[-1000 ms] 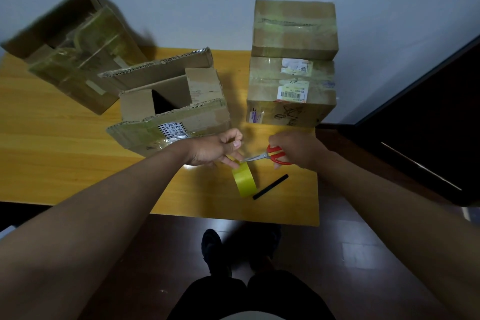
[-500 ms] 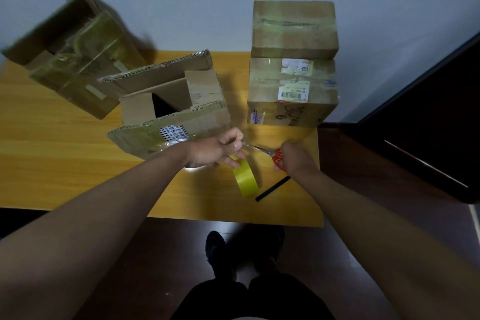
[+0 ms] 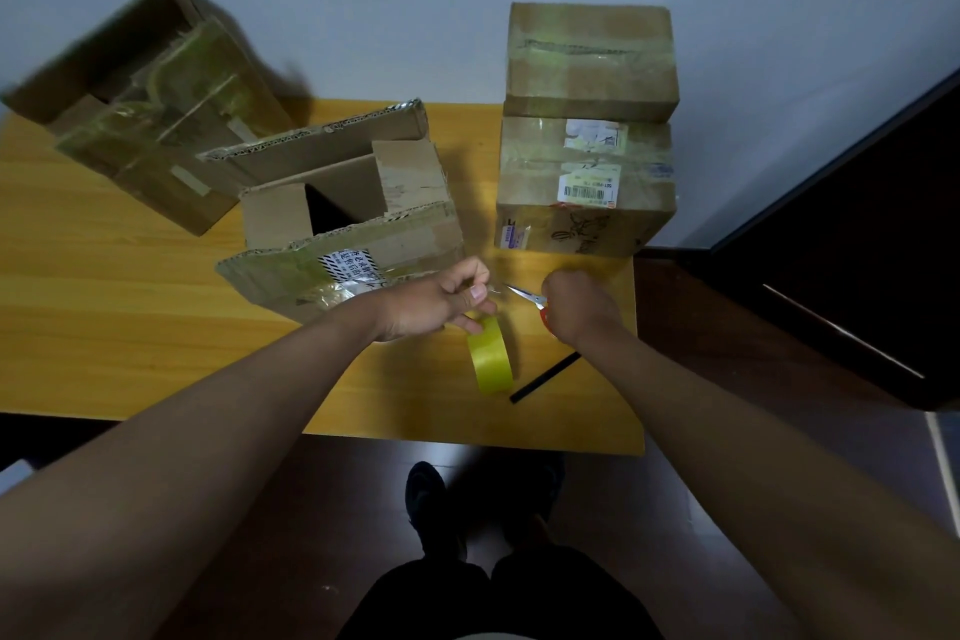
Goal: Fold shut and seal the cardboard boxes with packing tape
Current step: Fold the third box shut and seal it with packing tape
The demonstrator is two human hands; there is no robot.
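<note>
An open cardboard box (image 3: pixel 358 218) stands mid-table with its flaps up. My left hand (image 3: pixel 441 301) pinches a strip of clear tape drawn from the yellow tape roll (image 3: pixel 491 359), which hangs just below my fingers. My right hand (image 3: pixel 576 304) grips red-handled scissors (image 3: pixel 527 297), their blades pointing left at the taut tape between my hands. Two sealed boxes are stacked at the back right, the upper box (image 3: pixel 592 62) on the lower box (image 3: pixel 584 187).
Another open box (image 3: pixel 150 104) lies tilted at the back left of the yellow wooden table (image 3: pixel 104 327). A black stick (image 3: pixel 545 377) lies near the table's front right edge. A dark cabinet (image 3: pixel 857 250) stands right of the table. My feet are below on dark floor.
My right hand turned the scissors so the blades point up-left at the tape near my left fingers. The roll stays hanging below my left hand. The back left box has shifted slightly.
</note>
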